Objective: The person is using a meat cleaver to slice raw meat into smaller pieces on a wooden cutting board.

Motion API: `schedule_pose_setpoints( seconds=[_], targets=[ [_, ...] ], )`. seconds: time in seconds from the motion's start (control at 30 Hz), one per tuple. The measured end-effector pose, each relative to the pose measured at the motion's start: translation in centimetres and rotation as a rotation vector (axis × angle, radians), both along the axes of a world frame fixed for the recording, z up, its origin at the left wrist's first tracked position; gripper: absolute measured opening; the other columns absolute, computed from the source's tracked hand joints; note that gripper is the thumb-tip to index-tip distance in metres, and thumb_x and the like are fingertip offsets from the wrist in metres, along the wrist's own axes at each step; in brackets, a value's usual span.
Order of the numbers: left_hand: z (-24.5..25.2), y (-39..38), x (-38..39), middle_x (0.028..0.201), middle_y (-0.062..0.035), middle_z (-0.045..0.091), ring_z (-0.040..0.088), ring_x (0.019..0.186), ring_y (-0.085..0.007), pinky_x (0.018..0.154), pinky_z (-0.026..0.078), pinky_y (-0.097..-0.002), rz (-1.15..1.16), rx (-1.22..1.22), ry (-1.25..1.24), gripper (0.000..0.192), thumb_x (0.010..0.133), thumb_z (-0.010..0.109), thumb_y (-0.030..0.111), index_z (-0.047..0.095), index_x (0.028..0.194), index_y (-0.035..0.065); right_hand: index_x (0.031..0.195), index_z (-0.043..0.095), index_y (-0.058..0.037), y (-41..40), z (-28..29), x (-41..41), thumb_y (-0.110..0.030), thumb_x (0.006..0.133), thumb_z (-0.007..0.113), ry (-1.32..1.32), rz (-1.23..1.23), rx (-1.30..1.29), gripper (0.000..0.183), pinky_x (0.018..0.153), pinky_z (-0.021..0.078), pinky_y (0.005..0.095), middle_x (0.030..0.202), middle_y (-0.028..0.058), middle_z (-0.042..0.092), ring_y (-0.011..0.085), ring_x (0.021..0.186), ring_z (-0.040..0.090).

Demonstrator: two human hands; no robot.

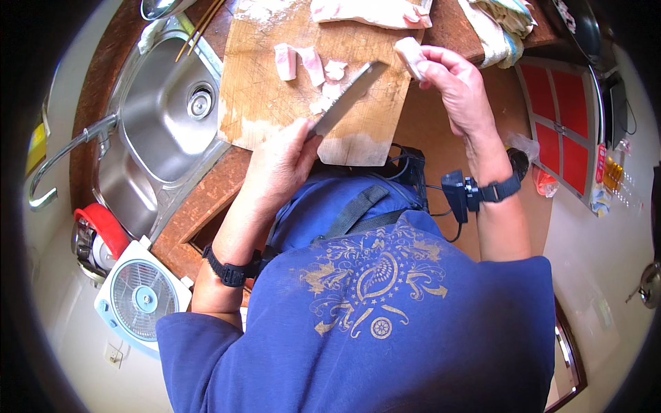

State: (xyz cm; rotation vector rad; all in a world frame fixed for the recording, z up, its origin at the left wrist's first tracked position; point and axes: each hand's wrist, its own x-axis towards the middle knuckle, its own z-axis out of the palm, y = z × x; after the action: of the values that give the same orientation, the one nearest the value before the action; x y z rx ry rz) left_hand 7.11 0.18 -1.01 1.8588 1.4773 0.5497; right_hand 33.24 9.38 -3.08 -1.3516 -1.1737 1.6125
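My left hand [284,160] is closed round the handle of a kitchen knife [351,95], whose blade slants up to the right over the wooden cutting board [372,131]. Between the thumb and fingers of my right hand [454,77] is a strip of pale raw meat [409,56], held up at the board's right edge. Two pinkish meat strips [285,62] lie on the board, with several small pale pieces [335,69] beside the blade. A larger slab of raw meat [366,13] rests at the far edge. White powder or crumbs [266,9] cover the board's far left.
A steel double sink [160,103] with a curved tap [77,139] is at the left, chopsticks [199,31] over its rim. A folded towel [490,31] lies on the counter at the right, near a dark pan [581,31]. A box fan [142,299] stands lower left.
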Motion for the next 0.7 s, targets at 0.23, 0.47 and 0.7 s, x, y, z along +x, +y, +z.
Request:
schedule_pose_setpoints(
  seconds=[0.23, 0.47, 0.7],
  targets=[
    [-0.9, 0.6, 0.7, 0.076, -0.021, 0.061, 0.062, 0.074, -0.0388, 0.063, 0.049, -0.0459, -0.107, -0.197, 0.206, 0.013, 0.088, 0.056, 0.016, 0.053, 0.091, 0.0039, 0.111, 0.062, 0.0005, -3.1, -0.2, 0.1, -0.014, 0.087, 0.059, 0.203, -0.015, -0.104, 0.028, 0.073, 0.0471, 0.0216, 0.095, 0.0025, 0.064, 0.0072, 0.082, 0.057],
    [-0.6, 1.0, 0.6, 0.074, -0.0238, 0.059, 0.058, 0.073, -0.0433, 0.063, 0.046, -0.0485, -0.042, -0.105, 0.29, 0.015, 0.088, 0.055, 0.017, 0.051, 0.09, 0.0033, 0.09, 0.066, -0.0052, -3.8, -2.5, -3.8, -0.025, 0.084, 0.064, -0.595, 0.132, 0.419, 0.021, 0.064, 0.0498, 0.0327, 0.072, 0.0098, 0.061, 0.022, 0.067, 0.06],
    [0.7, -0.4, 1.1, 0.084, -0.0223, 0.061, 0.062, 0.081, -0.0409, 0.066, 0.049, -0.0428, 0.094, -0.123, 0.202, 0.016, 0.088, 0.058, 0.012, 0.052, 0.098, 0.0009, 0.087, 0.064, -0.0082, -4.2, -3.3, -4.1, -0.025, 0.08, 0.065, -0.807, 0.071, 0.742, 0.018, 0.068, 0.0496, 0.0394, 0.083, 0.009, 0.056, 0.0283, 0.075, 0.059]
  ],
)
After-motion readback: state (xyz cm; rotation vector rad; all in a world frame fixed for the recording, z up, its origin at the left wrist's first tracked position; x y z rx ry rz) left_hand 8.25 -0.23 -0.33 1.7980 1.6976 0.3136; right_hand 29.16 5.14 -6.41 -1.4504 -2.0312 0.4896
